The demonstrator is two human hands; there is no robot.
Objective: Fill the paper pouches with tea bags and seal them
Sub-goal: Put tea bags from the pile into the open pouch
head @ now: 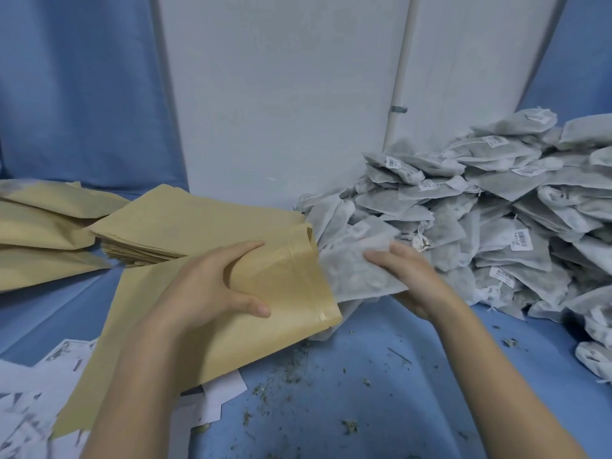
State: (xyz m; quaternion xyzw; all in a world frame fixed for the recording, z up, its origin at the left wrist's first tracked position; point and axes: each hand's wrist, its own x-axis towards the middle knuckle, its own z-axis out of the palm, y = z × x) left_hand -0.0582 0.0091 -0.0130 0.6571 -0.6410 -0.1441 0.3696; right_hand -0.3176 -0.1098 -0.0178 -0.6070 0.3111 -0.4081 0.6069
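A brown paper pouch (284,293) lies tilted in the middle, its mouth facing right. My left hand (212,286) grips it near the mouth, thumb on top and fingers over the far edge. My right hand (407,279) holds a white tea bag (354,270) whose left end sits at the pouch's mouth. A big heap of tea bags (496,210) with small barcode labels fills the right side.
A stack of flat empty pouches (172,223) lies behind the held pouch. More brown pouches (39,226) are piled at far left. White paper slips (29,402) lie at the lower left. Loose tea crumbs (291,369) dot the blue tabletop (364,409).
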